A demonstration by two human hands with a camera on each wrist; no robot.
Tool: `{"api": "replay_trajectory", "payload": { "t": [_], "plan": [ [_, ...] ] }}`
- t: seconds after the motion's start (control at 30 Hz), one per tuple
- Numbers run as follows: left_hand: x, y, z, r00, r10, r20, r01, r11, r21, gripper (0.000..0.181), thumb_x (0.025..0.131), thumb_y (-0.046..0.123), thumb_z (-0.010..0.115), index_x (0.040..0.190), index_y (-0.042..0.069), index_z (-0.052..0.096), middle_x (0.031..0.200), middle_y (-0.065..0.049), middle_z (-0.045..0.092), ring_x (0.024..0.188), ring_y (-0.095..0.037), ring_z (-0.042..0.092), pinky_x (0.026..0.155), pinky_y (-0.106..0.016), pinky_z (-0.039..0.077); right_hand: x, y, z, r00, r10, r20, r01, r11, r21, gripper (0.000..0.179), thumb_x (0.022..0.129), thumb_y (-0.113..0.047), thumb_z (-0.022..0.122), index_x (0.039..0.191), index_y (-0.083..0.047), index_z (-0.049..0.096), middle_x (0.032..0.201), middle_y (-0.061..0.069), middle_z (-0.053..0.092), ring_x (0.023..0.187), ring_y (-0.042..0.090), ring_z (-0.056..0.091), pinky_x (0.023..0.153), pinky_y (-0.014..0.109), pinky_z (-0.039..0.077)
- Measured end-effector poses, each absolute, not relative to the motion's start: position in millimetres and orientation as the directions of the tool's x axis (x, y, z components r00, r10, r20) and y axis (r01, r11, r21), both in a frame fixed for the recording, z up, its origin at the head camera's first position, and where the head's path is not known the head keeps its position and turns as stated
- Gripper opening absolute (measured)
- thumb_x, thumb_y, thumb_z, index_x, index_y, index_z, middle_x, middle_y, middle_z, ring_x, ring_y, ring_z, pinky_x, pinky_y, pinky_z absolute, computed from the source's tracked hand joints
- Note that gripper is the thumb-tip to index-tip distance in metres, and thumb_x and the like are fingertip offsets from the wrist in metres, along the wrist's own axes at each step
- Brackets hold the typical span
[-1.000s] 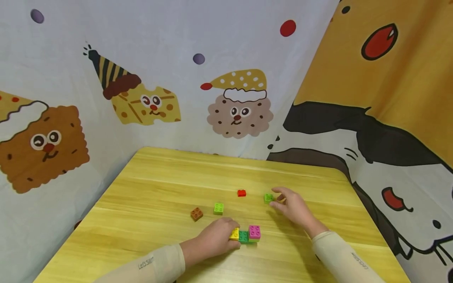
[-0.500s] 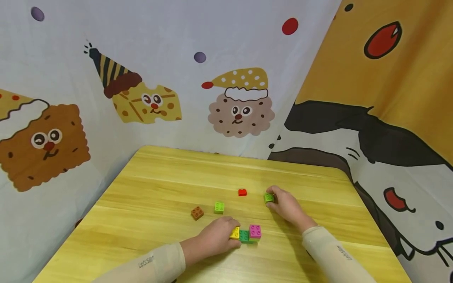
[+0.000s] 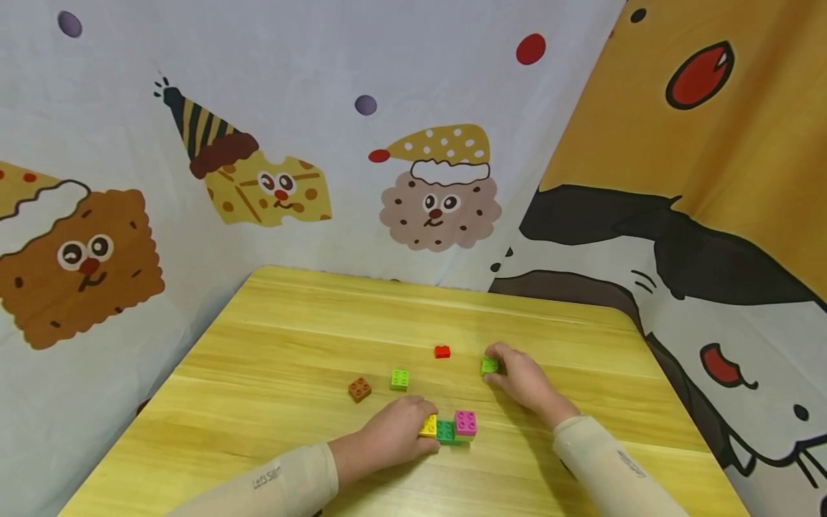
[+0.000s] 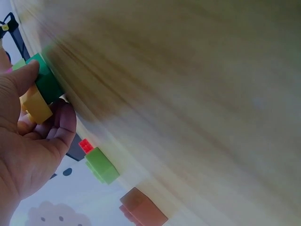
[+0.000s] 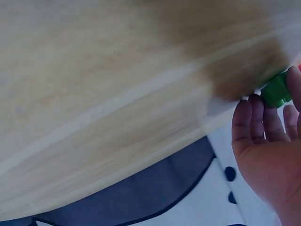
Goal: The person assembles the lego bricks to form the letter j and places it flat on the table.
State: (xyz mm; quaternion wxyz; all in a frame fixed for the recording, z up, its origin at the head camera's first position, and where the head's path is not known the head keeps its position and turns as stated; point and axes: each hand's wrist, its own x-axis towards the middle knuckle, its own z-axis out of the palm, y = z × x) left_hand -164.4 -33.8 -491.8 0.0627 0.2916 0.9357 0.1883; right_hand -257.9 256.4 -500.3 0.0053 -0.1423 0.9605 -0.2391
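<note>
My left hand (image 3: 395,431) grips the left end of a small toy-brick build on the table. A yellow brick (image 3: 429,426) sits on a long dark green brick (image 3: 444,431), partly covered by the fingers. At the build's right end a pink brick (image 3: 465,422) rises on top, with a strip of light green under it. In the left wrist view, thumb and fingers span the dark green brick (image 4: 48,82) and the yellow brick (image 4: 37,106). Farther off to the right, my right hand (image 3: 526,377) pinches a green brick (image 3: 488,367) between thumb and fingers, close over the tabletop.
A red brick (image 3: 442,352) lies left of the right hand. Beyond the left hand lie a lime green brick (image 3: 400,380) and a brown brick (image 3: 360,389). The wooden table (image 3: 310,316) ends at a printed cloth (image 3: 349,244) behind and along both sides.
The right hand has moved left and closed its thumb and fingers on the green brick, which has shifted slightly toward me. The left hand stays on the build.
</note>
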Motion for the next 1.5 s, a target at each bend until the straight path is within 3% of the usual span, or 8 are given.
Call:
{"api": "replay_trajectory", "payload": {
  "t": [0.27,0.5,0.73,1.0,1.3,1.5],
  "plan": [
    [-164.9,-34.1,-491.4,-0.819,0.574,0.0,0.528,0.755,0.389,0.054,0.089,0.042,0.087,0.13,0.01,0.072,0.126,-0.006,0.076,0.113,-0.019,0.072,0.1,-0.033,0.063,-227.7,237.7,-474.8,-0.93,-0.366,0.014,-0.316,0.782,-0.537,0.04,0.095,-0.025,0.083,0.131,-0.014,0.069,0.12,-0.001,0.076,0.107,0.015,0.07,0.095,0.041,0.063],
    [-164.6,-34.4,-492.1,-0.819,0.574,0.009,0.533,0.754,0.384,0.053,0.088,0.042,0.087,0.128,0.01,0.072,0.124,-0.006,0.076,0.111,-0.019,0.072,0.099,-0.033,0.063,-201.9,230.6,-452.8,-0.88,-0.473,0.043,-0.414,0.719,-0.558,0.04,0.096,-0.026,0.081,0.131,-0.01,0.069,0.122,0.001,0.076,0.103,0.013,0.069,0.093,0.045,0.064],
    [-164.2,-34.8,-493.9,-0.816,0.578,0.019,0.539,0.749,0.385,0.053,0.087,0.041,0.088,0.127,0.01,0.073,0.122,-0.006,0.076,0.109,-0.018,0.072,0.097,-0.031,0.063,-180.8,226.8,-440.9,-0.847,-0.526,0.077,-0.471,0.674,-0.569,0.036,0.096,-0.033,0.081,0.126,-0.016,0.071,0.114,-0.009,0.075,0.098,0.006,0.067,0.087,0.036,0.064],
    [-164.7,-34.9,-495.8,-0.821,0.57,0.033,0.53,0.741,0.413,0.051,0.087,0.039,0.089,0.126,0.009,0.074,0.121,-0.006,0.077,0.105,-0.016,0.072,0.092,-0.028,0.063,-164.3,218.7,-441.1,-0.787,-0.601,0.139,-0.579,0.643,-0.501,0.032,0.093,-0.029,0.085,0.121,-0.021,0.072,0.111,-0.016,0.075,0.098,0.001,0.067,0.086,0.037,0.065],
    [-165.2,-34.4,-495.9,-0.818,0.573,0.047,0.538,0.735,0.412,0.051,0.086,0.038,0.089,0.126,0.008,0.074,0.121,-0.007,0.077,0.107,-0.017,0.073,0.092,-0.028,0.063,-156.0,217.0,-454.9,-0.727,-0.641,0.246,-0.684,0.651,-0.328,0.046,0.089,-0.022,0.088,0.132,-0.016,0.074,0.125,-0.002,0.079,0.112,0.016,0.076,0.095,0.038,0.066],
    [-165.1,-34.3,-495.4,-0.806,0.588,0.067,0.56,0.72,0.41,0.049,0.086,0.035,0.09,0.123,0.007,0.075,0.118,-0.006,0.078,0.104,-0.015,0.073,0.09,-0.026,0.063,-150.3,218.1,-469.7,-0.661,-0.654,0.368,-0.746,0.626,-0.228,0.063,0.086,-0.019,0.09,0.145,-0.016,0.067,0.126,0.007,0.078,0.11,0.023,0.077,0.089,0.034,0.067]
  ]
}}
